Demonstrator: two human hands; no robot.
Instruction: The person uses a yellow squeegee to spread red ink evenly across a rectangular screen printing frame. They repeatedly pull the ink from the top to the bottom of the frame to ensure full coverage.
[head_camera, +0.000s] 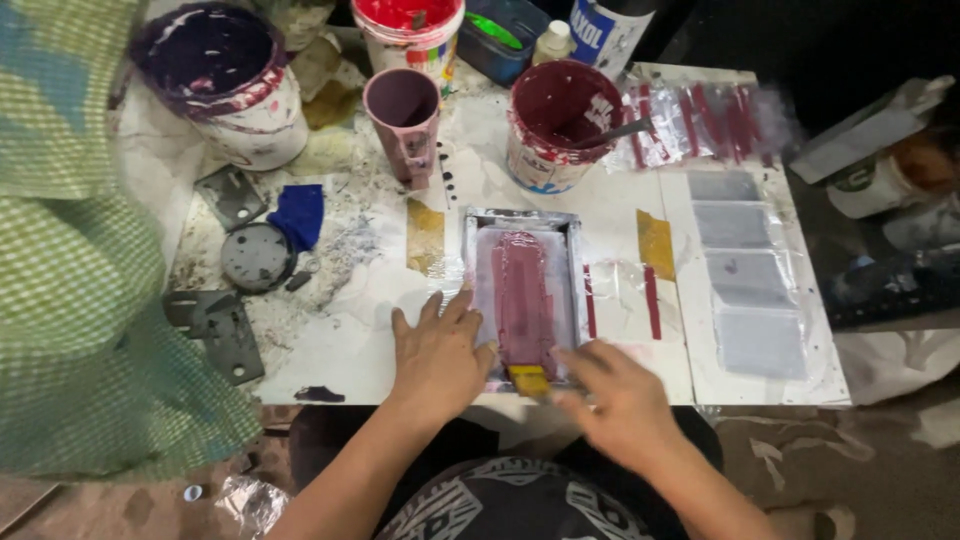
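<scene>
A small metal-framed printing screen (574, 228) lies flat near the table's front edge, smeared with maroon ink (521, 295) down its middle. My left hand (437, 352) rests flat on the table, fingers spread, pressing against the screen's left side. At the frame's near right corner is my right hand (618, 400), fingers closed around a small yellow-handled squeegee (529, 379) at the bottom of the ink strip. The hand looks blurred.
A tub of maroon ink with a stirring stick (553, 122), a pink cup (403, 110), a purple-stained bucket (228, 80) and a red tub (408, 30) stand at the back. Clear pouches with grey cards (745, 275) lie to the right. Metal brackets (215, 325) and a blue rag (297, 213) lie left.
</scene>
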